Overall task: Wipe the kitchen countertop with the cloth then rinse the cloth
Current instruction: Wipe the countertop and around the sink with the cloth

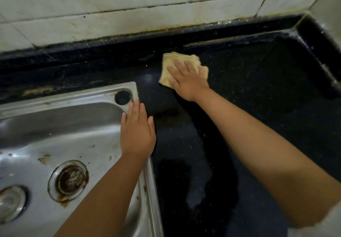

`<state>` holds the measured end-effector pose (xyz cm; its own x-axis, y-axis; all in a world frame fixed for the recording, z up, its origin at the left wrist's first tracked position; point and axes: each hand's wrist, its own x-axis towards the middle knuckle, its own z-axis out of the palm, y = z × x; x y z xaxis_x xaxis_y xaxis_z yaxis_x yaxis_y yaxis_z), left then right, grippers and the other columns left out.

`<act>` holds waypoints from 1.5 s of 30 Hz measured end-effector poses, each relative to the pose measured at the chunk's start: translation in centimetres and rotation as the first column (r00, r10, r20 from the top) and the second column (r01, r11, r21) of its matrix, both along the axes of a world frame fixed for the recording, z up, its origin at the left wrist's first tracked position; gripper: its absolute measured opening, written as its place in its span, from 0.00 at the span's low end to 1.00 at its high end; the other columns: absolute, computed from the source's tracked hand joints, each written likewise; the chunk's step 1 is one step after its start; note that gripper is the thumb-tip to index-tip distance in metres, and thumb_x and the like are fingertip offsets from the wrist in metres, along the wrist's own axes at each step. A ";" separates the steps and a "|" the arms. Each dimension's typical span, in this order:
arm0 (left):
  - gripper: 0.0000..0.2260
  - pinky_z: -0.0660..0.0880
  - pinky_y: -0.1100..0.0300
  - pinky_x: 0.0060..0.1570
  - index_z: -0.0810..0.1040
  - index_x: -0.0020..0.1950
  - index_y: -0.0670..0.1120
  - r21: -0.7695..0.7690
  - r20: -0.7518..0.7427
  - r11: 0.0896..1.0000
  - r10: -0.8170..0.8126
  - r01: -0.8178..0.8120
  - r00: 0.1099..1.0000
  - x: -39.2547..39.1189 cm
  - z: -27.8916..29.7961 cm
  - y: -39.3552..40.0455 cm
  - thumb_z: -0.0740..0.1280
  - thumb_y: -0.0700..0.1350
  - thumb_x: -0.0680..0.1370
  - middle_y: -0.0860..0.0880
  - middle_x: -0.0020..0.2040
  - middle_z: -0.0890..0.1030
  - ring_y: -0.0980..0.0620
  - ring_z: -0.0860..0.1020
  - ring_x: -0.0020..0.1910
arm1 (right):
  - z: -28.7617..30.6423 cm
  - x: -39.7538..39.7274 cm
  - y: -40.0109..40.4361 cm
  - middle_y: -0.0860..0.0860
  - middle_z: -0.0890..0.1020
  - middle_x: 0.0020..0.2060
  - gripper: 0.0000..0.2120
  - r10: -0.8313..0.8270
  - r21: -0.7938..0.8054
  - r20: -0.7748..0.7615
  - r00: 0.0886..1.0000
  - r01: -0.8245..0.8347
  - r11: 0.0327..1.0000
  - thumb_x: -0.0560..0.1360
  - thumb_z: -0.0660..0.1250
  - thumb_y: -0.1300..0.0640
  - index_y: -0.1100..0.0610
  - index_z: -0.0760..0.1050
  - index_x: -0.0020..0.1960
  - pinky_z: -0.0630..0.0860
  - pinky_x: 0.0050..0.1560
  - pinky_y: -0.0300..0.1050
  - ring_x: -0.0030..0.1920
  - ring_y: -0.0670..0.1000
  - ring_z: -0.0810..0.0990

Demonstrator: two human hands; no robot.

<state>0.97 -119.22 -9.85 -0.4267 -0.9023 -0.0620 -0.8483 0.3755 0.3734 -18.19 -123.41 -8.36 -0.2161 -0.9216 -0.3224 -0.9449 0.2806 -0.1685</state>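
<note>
A folded yellowish cloth (pixel 170 61) lies on the black speckled countertop (pixel 258 92) near the back ledge. My right hand (pixel 186 81) presses flat on the cloth with straight, spread fingers. My left hand (pixel 137 131) rests flat on the right rim of the steel sink (pixel 73 100), fingers straight and together, holding nothing.
The sink basin has a stained drain (pixel 68 180) and a round metal item (pixel 10 202) at the lower left. A tap hole (pixel 122 97) sits in the sink's back right corner. A raised black ledge (pixel 321 52) and tiled wall (pixel 129 5) border the counter at back and right.
</note>
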 end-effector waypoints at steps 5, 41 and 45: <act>0.24 0.41 0.57 0.71 0.51 0.74 0.39 0.021 0.024 1.000 -0.005 0.005 1.000 0.6 -0.5 0.5 0.43 0.47 0.80 0.43 0.76 0.51 0.49 0.47 0.75 | -0.9 2.4 14.2 0.53 0.66 0.71 0.24 -0.036 -0.098 -0.150 0.988 0.021 0.995 0.80 0.41 0.46 0.48 0.63 0.71 0.59 0.67 0.63 0.71 0.60 0.64; 0.23 0.43 0.52 0.71 0.50 0.75 0.40 -0.022 0.202 1.000 0.021 -0.017 0.979 0.0 0.8 -0.2 0.48 0.46 0.81 0.43 0.76 0.50 0.49 0.47 0.75 | -1.6 9.6 27.4 0.47 0.67 0.67 0.21 0.157 -0.141 -0.091 0.983 -0.169 0.976 0.74 0.52 0.44 0.44 0.64 0.66 0.49 0.67 0.57 0.66 0.55 0.65; 0.24 0.41 0.46 0.71 0.46 0.76 0.44 0.012 0.270 0.997 0.067 -0.073 0.961 -0.1 1.9 2.3 0.46 0.50 0.81 0.45 0.77 0.46 0.48 0.43 0.75 | -0.6 2.0 30.5 0.54 0.76 0.63 0.26 -0.097 -0.035 -0.133 0.986 0.093 0.995 0.80 0.36 0.44 0.50 0.66 0.66 0.63 0.61 0.59 0.64 0.60 0.70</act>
<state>0.86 -116.94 -7.94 -0.3269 -0.9266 -0.1860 -0.9426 0.3054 0.1353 -16.22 -92.90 -8.92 -0.3428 -0.9033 -0.2581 -0.9288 0.3670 -0.0509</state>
